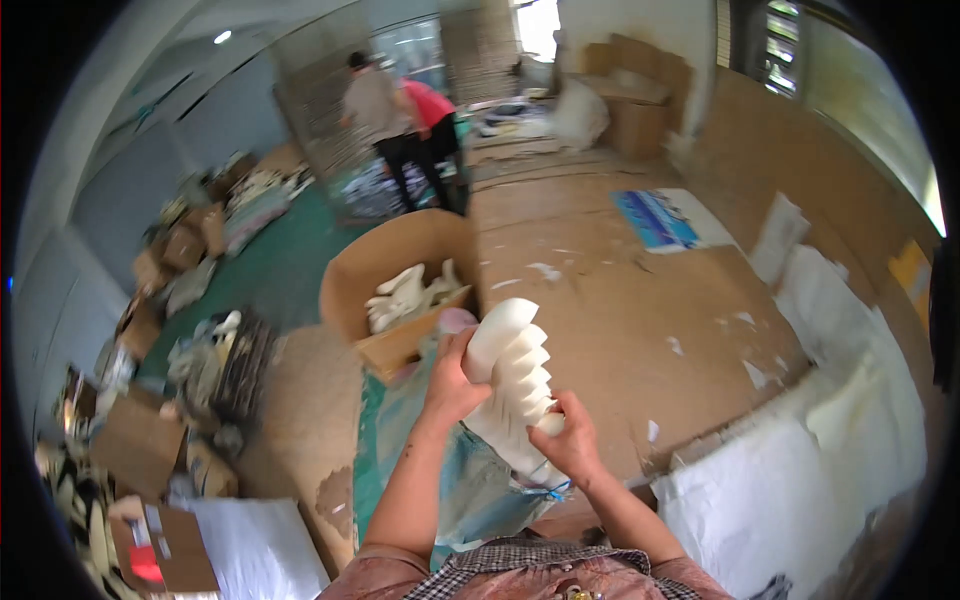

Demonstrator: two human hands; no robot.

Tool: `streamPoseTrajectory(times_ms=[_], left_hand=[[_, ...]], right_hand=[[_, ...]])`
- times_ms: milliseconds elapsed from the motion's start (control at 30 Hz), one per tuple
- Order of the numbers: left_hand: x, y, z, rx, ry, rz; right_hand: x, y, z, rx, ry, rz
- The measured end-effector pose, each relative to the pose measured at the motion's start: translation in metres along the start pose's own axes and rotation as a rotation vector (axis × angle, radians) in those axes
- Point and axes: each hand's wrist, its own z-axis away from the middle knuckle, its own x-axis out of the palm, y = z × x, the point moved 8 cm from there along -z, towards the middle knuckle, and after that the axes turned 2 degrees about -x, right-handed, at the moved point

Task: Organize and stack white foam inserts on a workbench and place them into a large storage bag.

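Note:
My left hand (452,388) and my right hand (573,440) hold a stack of nested white molded foam pads (518,372) in front of me. The left hand wraps around the left side of the stack, near its upper part. Lower down on the right, the right thumb and fingers grip the edges of the pads. The pads' curved rims show as a row of ridges along the right side. At the stack's lower end is a bit of blue tie (557,492). Below and left of the stack lies pale translucent plastic sheeting (425,470).
A tall open cardboard box (342,290) holding white pieces (402,298) stands just beyond my left hand. A broad brown table (600,300) with scraps extends to the right. White sacks (770,480) lie at near right. Cartons (135,440) line the left. Two people (390,110) stand farther off.

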Motion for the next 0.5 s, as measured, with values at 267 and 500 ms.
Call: streamPoseTrajectory(times_ms=[267, 500], left_hand=[[0.24, 0.229, -0.023, 0.467, -0.397, 0.323], [0.458, 0.436, 0.062, 0.858, -0.741, 0.539]], right_hand=[[-0.275, 0.013, 0.077, 0.028, 0.555, 0.404], [-0.451, 0.062, 0.203, 0.302, 1.014, 0.48]])
